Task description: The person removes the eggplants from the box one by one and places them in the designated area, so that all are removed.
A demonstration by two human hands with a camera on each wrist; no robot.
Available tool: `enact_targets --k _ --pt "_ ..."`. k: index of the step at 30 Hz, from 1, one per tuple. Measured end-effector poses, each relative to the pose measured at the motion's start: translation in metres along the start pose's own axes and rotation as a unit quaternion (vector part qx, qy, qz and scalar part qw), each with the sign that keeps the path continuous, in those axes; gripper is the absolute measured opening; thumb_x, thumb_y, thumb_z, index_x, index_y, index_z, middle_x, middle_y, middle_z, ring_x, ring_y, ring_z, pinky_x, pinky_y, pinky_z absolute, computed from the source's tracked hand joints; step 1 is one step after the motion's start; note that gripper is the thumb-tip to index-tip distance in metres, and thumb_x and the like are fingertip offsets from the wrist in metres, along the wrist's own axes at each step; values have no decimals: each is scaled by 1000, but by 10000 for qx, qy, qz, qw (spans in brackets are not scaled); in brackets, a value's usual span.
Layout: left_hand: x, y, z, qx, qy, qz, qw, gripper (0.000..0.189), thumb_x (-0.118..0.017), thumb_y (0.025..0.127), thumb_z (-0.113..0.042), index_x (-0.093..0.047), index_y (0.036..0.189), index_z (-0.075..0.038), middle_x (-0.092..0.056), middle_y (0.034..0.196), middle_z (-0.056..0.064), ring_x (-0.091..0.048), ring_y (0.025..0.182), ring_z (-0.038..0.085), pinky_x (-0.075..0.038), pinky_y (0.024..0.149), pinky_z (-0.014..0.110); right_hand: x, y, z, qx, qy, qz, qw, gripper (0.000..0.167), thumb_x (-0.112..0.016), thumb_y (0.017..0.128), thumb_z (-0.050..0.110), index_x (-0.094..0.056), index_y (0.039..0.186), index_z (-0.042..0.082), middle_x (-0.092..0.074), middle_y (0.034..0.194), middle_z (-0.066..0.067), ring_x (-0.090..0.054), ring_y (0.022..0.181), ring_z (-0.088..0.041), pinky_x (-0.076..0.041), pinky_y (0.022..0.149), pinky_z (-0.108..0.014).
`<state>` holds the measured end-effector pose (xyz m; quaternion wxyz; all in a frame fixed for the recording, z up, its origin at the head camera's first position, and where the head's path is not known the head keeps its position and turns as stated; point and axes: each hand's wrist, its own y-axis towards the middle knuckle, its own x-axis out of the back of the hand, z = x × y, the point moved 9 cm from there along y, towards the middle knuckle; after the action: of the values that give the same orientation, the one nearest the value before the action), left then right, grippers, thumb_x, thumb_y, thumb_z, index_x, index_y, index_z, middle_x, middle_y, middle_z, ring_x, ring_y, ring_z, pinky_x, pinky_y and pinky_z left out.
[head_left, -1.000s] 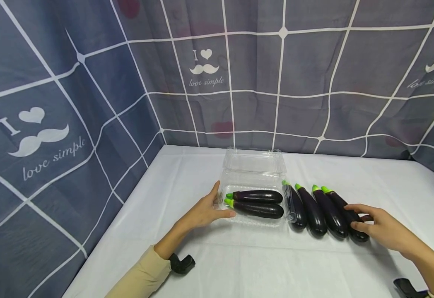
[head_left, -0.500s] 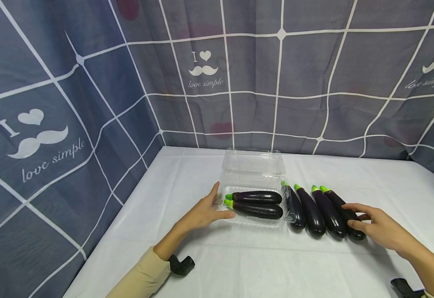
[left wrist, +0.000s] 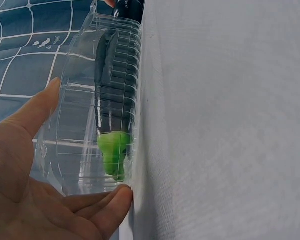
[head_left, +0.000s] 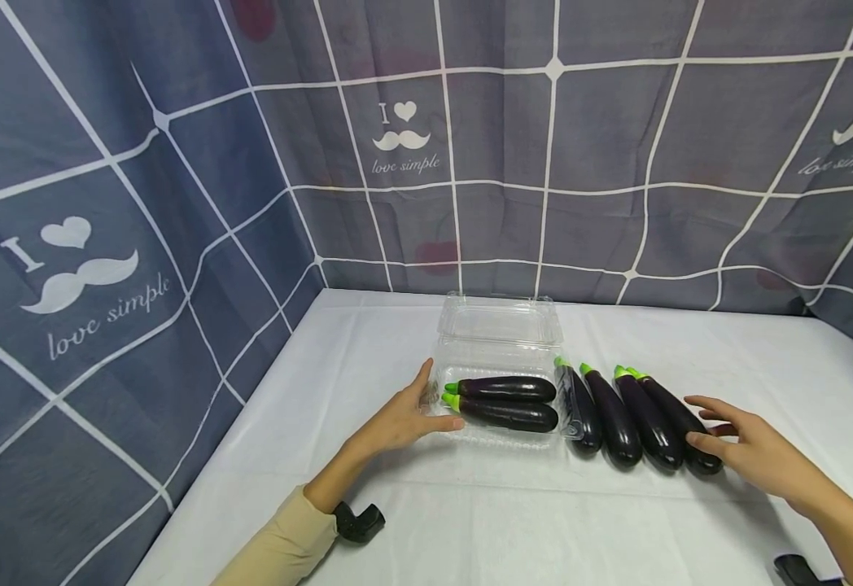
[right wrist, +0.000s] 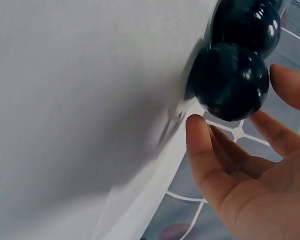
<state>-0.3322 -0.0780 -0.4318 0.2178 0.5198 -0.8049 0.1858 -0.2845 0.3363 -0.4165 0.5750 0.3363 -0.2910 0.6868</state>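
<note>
Grey and blue hangings (head_left: 503, 130) with white grid lines, hearts and moustaches stand behind and toward nine o'clock of a white-covered worktop (head_left: 514, 521). On it sits a clear plastic container (head_left: 496, 360), its lid (head_left: 500, 321) open toward twelve o'clock. Two eggplants (head_left: 507, 413) lie side by side inside, green stems pointing to nine o'clock. At the container's three o'clock, four more eggplants (head_left: 614, 419) form a close row on the worktop, stems toward eleven, rounded ends toward five.

Of the hands, the left hand (head_left: 400, 417), at the container's nine o'clock, is spread with thumb and fingers against its end, touching rather than clenching. Beyond the row, a little past three o'clock, the right hand (head_left: 749, 445) is unclenched, its fingers parted about the rounded end of the outermost eggplant (head_left: 679, 422); whether any fingertip touches it, I cannot tell.
</note>
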Motion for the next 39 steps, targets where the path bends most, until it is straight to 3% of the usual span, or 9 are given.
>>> enact_targets --k 5,12,14,18,21,25,32,36,39 --pt "-1 -1 1 59 65 -10 10000 117 -79 81 -49 0 159 -10 -25 157 21 -25 144 29 -26 113 50 4 -1 -2 -52 -72 -31 10000 58 -64 97 25 -44 141 -7 -52 128 -34 -56 100 -19 -47 71 -36" --pt "1 -1 2 89 82 -59 9999 118 -79 80 -50 -1 159 -10 -26 157 20 -24 144 28 -25 113 50 6 -2 2 37 -22 -176 9998 55 -64 98 23 -46 140 -7 -52 129 -34 -54 108 -39 -46 73 -36" --pt "2 -1 1 84 86 -59 9999 118 -79 80 -50 -1 159 -10 -27 157 21 -25 144 29 -26 113 50 6 -3 4 76 -4 -231 9997 54 -63 98 23 -47 140 -6 -53 129 -33 -54 109 -37 -45 73 -34" --pt "2 -1 -1 47 105 -36 9999 118 -79 81 -49 0 159 -10 -28 156 22 -28 143 29 -27 112 49 9 -3 9 219 -23 -403 9989 51 -65 97 23 -50 139 -3 -56 127 -30 -50 105 -8 -42 74 -29" --pt "1 0 -2 15 81 -13 10000 118 -79 81 -48 0 159 -10 -28 156 22 -29 143 30 -28 112 49 10 -2 14 345 -41 -507 9981 49 -66 96 21 -52 137 -4 -57 125 -30 -53 106 -7 -42 72 -25" --pt "0 0 -1 15 62 -7 10000 117 -79 81 -48 1 159 -10 -27 156 22 -28 143 30 -28 112 49 9 -1 21 345 -89 -516 9980 49 -66 96 21 -52 136 -5 -56 125 -33 -55 110 -30 -44 71 -21" --pt "-1 0 1 30 139 -16 9999 118 -78 81 -50 0 159 -10 -28 156 22 -28 143 30 -27 112 50 8 -4 32 332 -127 -606 9975 49 -67 96 22 -54 136 -4 -53 130 -35 -48 116 -47 -39 74 -24" --pt "-1 0 2 42 158 11 9999 117 -78 82 -48 1 159 -11 -27 156 22 -29 143 30 -28 112 50 8 -5 38 425 -139 -663 9968 48 -68 95 22 -55 135 -1 -55 129 -32 -52 112 -42 -42 74 -24" --pt "-1 0 2 50 148 17 9999 116 -78 82 -47 1 159 -11 -27 156 22 -28 143 30 -28 112 50 9 -5 46 664 -229 -875 9937 44 -71 93 18 -59 132 1 -58 125 -27 -56 107 -19 -44 73 -22"
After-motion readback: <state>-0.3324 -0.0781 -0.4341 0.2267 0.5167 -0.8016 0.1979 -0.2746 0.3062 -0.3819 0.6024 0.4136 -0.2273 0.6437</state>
